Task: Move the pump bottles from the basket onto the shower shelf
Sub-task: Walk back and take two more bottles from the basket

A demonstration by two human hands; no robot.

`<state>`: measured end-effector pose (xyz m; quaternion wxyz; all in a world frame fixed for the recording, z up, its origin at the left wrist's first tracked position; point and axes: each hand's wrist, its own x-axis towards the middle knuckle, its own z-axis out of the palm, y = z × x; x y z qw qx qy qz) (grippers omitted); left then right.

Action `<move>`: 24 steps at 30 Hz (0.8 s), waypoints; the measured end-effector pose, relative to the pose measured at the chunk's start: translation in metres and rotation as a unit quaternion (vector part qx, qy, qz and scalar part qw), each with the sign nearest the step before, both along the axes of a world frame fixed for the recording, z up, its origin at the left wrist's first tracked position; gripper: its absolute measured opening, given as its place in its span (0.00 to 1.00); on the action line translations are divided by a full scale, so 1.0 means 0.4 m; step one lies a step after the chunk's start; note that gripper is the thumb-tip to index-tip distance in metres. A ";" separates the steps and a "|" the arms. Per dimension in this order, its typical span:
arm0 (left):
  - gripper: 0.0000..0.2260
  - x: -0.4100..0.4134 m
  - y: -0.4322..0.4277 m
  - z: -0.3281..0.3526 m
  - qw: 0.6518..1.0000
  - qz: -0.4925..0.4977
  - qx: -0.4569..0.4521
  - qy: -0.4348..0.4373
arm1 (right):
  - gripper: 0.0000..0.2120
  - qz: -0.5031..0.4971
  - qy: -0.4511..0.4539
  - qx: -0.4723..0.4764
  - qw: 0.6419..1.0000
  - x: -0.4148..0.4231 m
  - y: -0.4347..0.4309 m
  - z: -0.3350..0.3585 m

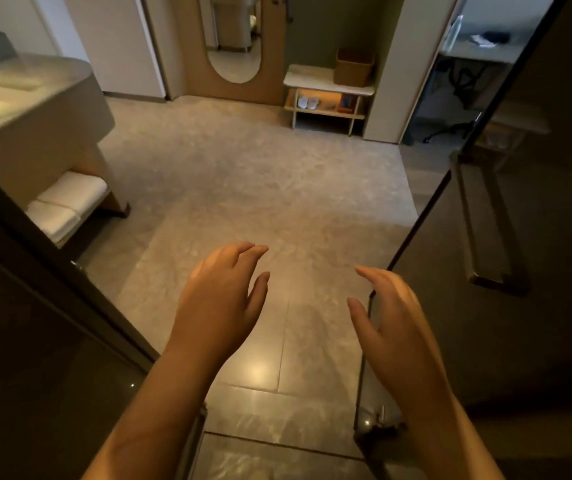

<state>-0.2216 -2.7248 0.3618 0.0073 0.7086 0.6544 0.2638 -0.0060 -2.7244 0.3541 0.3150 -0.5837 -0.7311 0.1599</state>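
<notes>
Left hand (222, 296) grip loose, fingers relaxed, empty, right hand (390, 306) same, both over floor (243, 174), basket (353, 67) on far desk (307, 77), glass door (571, 306) right

Two hands (222, 299) (391, 317), one basket (353, 67), one mirror (234, 46) (oval), one bench (307, 77)

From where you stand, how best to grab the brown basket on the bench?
Probably the top rim of the basket, from the front and above: it stands upright, open-topped, no handles visible at this distance, and its right side sits close to the wall, leaving little room there.
</notes>
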 end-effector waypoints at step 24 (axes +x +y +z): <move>0.16 0.029 0.704 -0.016 0.999 -0.035 0.005 0.030 | 0.22 0.008 -0.028 -0.072 0.997 0.010 0.732 -0.083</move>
